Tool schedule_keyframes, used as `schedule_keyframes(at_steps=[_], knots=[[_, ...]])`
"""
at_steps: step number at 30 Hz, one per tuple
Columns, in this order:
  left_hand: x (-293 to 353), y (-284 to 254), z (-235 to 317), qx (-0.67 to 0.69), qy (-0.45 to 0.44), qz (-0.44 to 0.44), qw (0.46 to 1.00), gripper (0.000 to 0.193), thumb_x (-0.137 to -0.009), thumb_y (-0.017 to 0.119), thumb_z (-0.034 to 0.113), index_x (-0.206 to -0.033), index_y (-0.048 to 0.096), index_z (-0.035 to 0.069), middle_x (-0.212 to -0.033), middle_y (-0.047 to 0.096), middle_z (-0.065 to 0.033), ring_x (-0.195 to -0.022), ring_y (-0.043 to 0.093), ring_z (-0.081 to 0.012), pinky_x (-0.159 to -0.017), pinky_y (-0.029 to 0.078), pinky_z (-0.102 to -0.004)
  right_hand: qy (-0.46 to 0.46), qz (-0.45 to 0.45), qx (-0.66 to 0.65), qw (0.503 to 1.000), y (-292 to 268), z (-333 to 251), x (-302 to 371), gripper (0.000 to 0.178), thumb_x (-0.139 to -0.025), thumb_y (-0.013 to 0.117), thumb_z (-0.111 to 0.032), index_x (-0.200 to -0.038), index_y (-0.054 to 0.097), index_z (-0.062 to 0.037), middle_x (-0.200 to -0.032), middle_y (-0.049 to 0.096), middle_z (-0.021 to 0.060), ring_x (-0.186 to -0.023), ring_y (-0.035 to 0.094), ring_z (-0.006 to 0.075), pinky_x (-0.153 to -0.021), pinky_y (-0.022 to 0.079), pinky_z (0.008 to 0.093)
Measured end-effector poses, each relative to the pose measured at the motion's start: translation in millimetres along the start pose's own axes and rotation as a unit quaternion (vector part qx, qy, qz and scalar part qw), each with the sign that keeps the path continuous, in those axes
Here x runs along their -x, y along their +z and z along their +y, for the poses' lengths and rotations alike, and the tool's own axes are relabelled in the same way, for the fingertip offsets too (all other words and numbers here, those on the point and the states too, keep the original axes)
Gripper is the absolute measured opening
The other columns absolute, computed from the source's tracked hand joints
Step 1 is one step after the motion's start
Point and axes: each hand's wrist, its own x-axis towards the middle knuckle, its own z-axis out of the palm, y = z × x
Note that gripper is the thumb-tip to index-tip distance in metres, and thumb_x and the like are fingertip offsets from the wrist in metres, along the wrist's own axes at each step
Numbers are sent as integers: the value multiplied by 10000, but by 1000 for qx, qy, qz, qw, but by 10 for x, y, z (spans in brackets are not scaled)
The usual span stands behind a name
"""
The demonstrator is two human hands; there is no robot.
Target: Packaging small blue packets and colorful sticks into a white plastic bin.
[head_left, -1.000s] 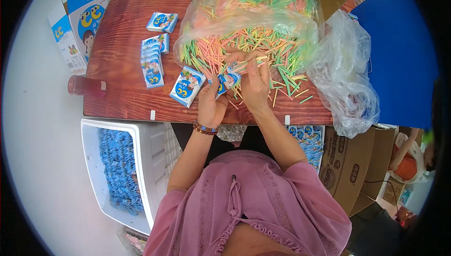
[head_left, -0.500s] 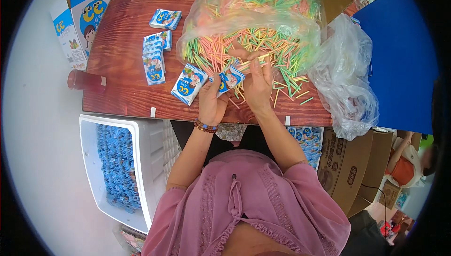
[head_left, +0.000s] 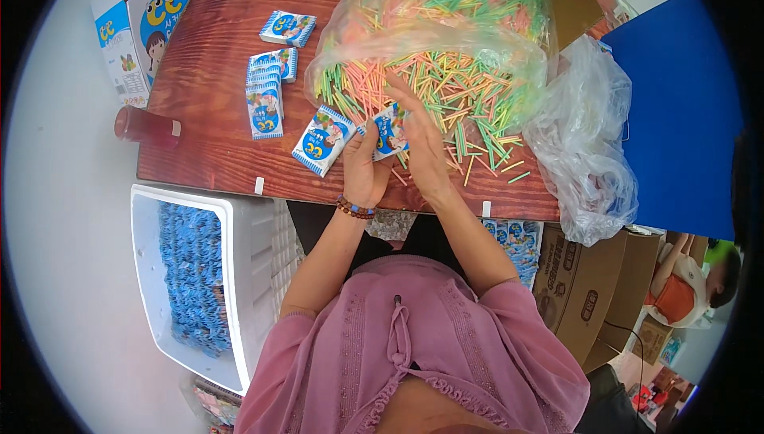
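My left hand (head_left: 366,170) pinches a small blue-and-white packet (head_left: 390,130) at its left end, above the table's front part. My right hand (head_left: 426,155) lies against the packet's right end, its fingers stretched out and pointing up and left. Whether any stick sits between the right palm and the packet is hidden. Just left of my left hand, another packet (head_left: 324,141) lies flat on the table. Beyond both hands, thin pink, yellow and green sticks (head_left: 454,88) spill from the mouth of a large clear plastic bag (head_left: 446,38).
Several packets (head_left: 265,108) lie overlapped at the left, with one packet (head_left: 287,28) above them. A reddish jar (head_left: 147,126) rests at the table's left edge. Below stands a white foam box (head_left: 227,275) of blue packets. Crumpled clear plastic (head_left: 585,132) hangs over the right edge.
My right hand, which held a few sticks at the packet's right end, now has its fingers straightened against that end. Those sticks no longer show. The left hand keeps its pinch.
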Motion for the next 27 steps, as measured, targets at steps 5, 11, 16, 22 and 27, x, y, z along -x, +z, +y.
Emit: schedule_keyframes(at_steps=[5, 11, 16, 22, 27], knots=[[24, 75, 78, 52, 25, 22, 998, 273, -985, 497, 259, -1119, 590, 40, -1121, 645, -60, -1021, 626, -177, -901, 510, -382, 32, 47, -86, 995, -92, 30, -18, 623, -954, 438, -462, -1336, 427, 30, -1377, 454, 152, -1287, 423, 257, -1102, 270, 386], [5, -85, 149, 107, 78, -39, 990, 330, -970, 519, 278, -1199, 540, 41, -1165, 622, -68, -1077, 597, -203, -963, 460, -410, 52, -74, 80, 993, 55, 41, 28, 262, -912, 597, -161, -1117, 633, -3, -972, 640, 75, -881, 579, 171, -761, 454, 304], [121, -109, 497, 37, 105, -48, 993, 290, -958, 532, 124, -1215, 520, -9, -1216, 594, -112, -1111, 582, -197, -968, 464, -375, 122, -97, -31, 987, 79, 129, -159, 181, -923, 590, -118, -1025, 668, 8, -891, 638, 28, -811, 574, 87, -735, 458, 238], [219, -268, 898, -190, 103, 37, 976, 234, -877, 620, 8, -1109, 606, -19, -1013, 669, -65, -875, 637, -99, -763, 519, -243, 171, -188, -102, 962, 441, 177, -344, 215, -913, 619, -191, -847, 670, 7, -736, 631, 19, -689, 562, 51, -604, 444, 221], [184, -619, 1122, -268, 192, 124, 936, 169, -870, 643, 37, -1034, 655, -2, -896, 676, -13, -784, 604, -44, -703, 483, -209, 198, -241, 23, 950, 849, 344, -566, 269, -859, 658, -238, -801, 668, 24, -646, 632, 52, -537, 560, 89, -495, 439, 251]])
